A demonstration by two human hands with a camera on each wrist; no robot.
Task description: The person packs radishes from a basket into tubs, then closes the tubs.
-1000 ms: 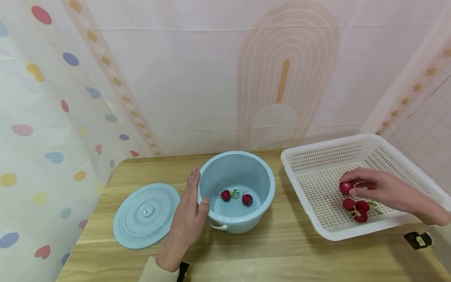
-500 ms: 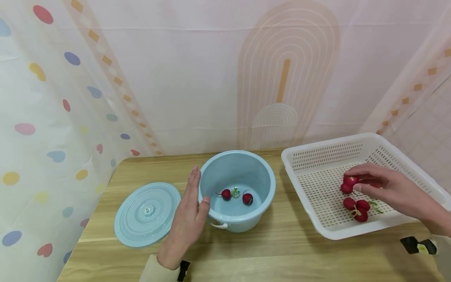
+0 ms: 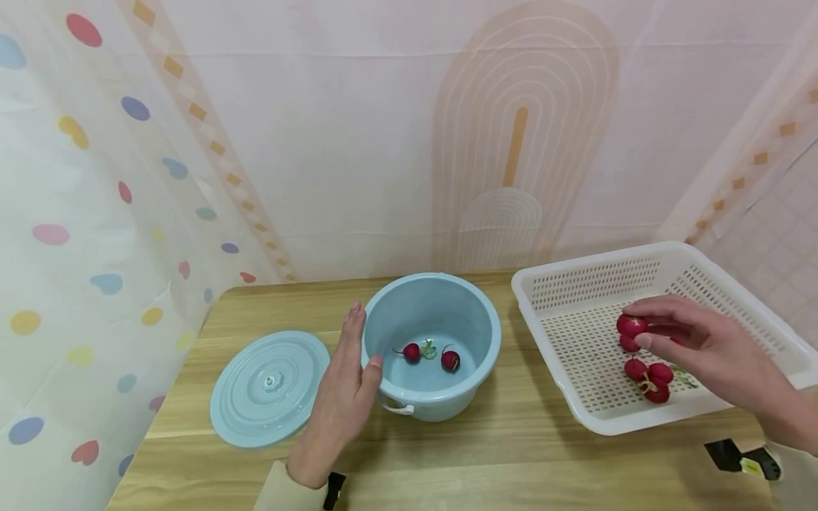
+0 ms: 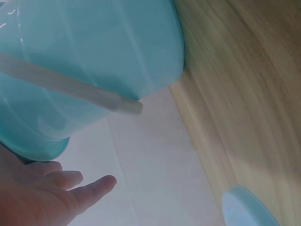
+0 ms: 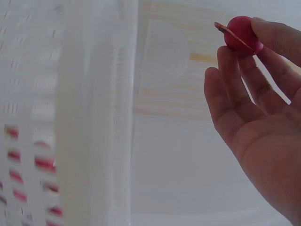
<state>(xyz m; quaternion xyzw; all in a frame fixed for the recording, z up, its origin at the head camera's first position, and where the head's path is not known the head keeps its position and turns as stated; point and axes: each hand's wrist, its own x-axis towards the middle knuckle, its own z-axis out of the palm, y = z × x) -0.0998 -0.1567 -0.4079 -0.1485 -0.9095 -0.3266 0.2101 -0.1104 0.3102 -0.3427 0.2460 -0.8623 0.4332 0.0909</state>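
Note:
In the head view, my right hand (image 3: 716, 348) pinches a radish (image 3: 630, 326) between thumb and fingertips above a white perforated basket (image 3: 578, 408). The right wrist view shows that round red radish (image 5: 241, 35) with its thin root. Several other radishes (image 3: 657, 390) lie in the basket below my hand, some partly hidden by it. My left hand (image 3: 339, 397), fingers straight, lies along the left rim of a light blue bucket (image 3: 441, 408). Two radishes (image 3: 412, 353) and a bit of green leaf lie on the bucket's bottom.
Left of the bucket, a round light blue lid (image 3: 268, 383) lies flat on the wooden table (image 3: 498, 461). A pale handle (image 4: 70, 87) hangs on the bucket's side. Behind the table hangs a patterned cloth (image 3: 358, 142).
My right hand has lifted the radish slightly up from the others in the basket. The left hand stays at the bucket.

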